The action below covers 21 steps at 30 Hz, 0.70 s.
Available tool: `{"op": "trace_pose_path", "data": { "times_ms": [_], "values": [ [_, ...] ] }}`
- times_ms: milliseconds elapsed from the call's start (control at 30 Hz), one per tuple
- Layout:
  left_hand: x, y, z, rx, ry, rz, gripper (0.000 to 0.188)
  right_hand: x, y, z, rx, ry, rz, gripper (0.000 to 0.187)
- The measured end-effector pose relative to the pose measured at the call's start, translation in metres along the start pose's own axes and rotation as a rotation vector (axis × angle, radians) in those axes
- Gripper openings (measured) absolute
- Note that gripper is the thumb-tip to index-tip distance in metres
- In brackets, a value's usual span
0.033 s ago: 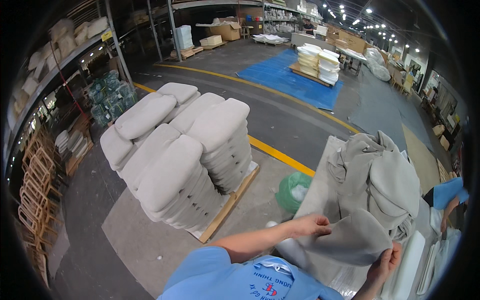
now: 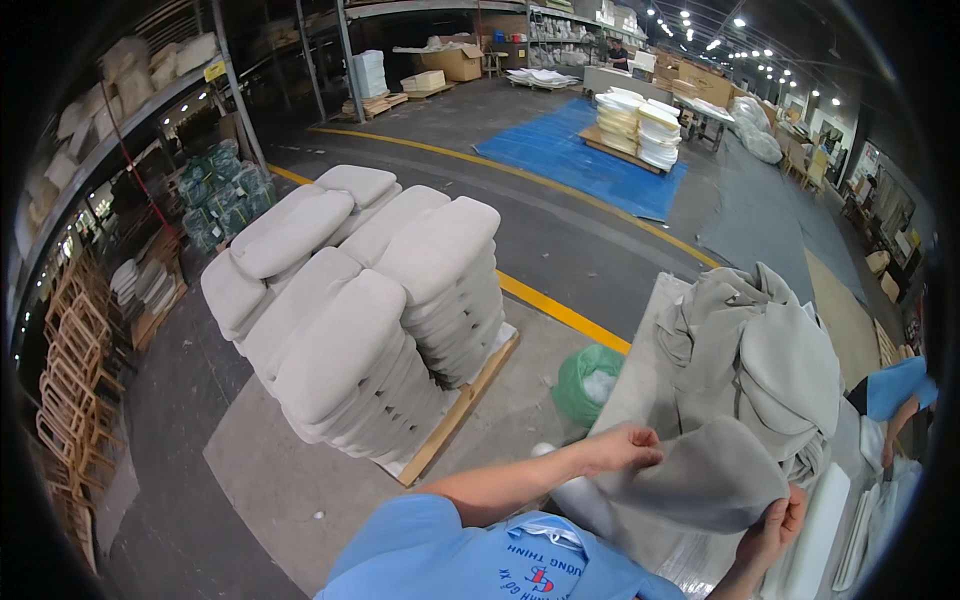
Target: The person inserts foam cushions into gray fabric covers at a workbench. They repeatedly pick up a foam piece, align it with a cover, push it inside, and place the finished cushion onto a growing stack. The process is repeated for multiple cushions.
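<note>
A grey fabric piece (image 2: 705,475) with a rounded edge is stretched between my two hands at the lower right. My left hand (image 2: 625,448) pinches its left edge. Gripping its right edge, my right hand (image 2: 778,522) has its fingers curled over the rim. Just beyond the piece, a heap of similar grey fabric (image 2: 765,345) lies folded and crumpled on the table (image 2: 640,385). Beside my right hand there is a white roll (image 2: 822,530) of sheet material. Part of another white roll (image 2: 580,500) shows under my left forearm.
Stacks of pale cushions (image 2: 340,330) stand on a wooden pallet (image 2: 465,405) to the left. A green bag (image 2: 578,385) with white stuff inside sits by the table. Another person's arm (image 2: 903,415) is at the right edge. Wooden frames (image 2: 80,390) line the far left.
The fabric piece between my hands has shifted very slightly, its upper edge bending a little to the right. Both hands keep their hold.
</note>
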State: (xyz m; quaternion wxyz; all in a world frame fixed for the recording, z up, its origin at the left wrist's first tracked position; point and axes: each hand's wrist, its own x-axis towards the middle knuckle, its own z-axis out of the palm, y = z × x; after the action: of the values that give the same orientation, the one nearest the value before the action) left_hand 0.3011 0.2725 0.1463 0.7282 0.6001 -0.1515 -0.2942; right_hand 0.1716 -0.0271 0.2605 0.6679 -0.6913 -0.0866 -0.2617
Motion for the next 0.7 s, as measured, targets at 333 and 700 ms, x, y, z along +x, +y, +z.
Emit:
{"op": "trace_pose_path", "data": {
  "times_ms": [333, 700],
  "values": [
    [-0.030, 0.050, 0.003, 0.179, 0.269, 0.278, 0.016, 0.006, 0.028, -0.022, -0.083, 0.270, 0.029, 0.022],
    [-0.026, 0.003, 0.007, -0.290, -0.356, -0.060, 0.034, 0.003, 0.025, -0.015, -0.021, 0.281, 0.051, 0.021]
  ]
}}
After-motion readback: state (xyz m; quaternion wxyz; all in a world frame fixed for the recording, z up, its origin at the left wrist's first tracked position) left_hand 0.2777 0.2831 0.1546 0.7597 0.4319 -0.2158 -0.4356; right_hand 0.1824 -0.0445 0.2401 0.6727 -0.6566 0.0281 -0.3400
